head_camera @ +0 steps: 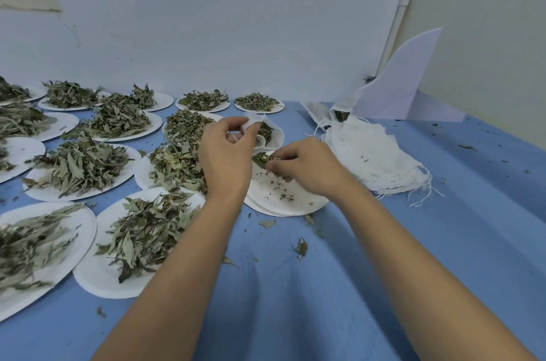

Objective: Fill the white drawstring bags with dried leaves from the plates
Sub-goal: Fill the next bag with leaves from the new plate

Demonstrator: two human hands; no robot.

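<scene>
**Blue, White and Green**

The tablecloth [325,286] is plain blue with little dark crumbs dotted on it. The paper plates [97,281] are white. The dried leaves [79,168] are dull green and grey-green, with some brown bits. The drawstring bag [277,137] is white, and so is the pile of bags [369,159]. The wall [206,20] is pale bluish white.

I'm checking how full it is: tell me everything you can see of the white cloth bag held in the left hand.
The small white drawstring bag looks like thin woven cloth. The left hand pinches its rim, holding the mouth open. Dark green dried leaves show inside. It sits above the far edge of the nearly empty white paper plate; whether they touch is unclear.
</scene>
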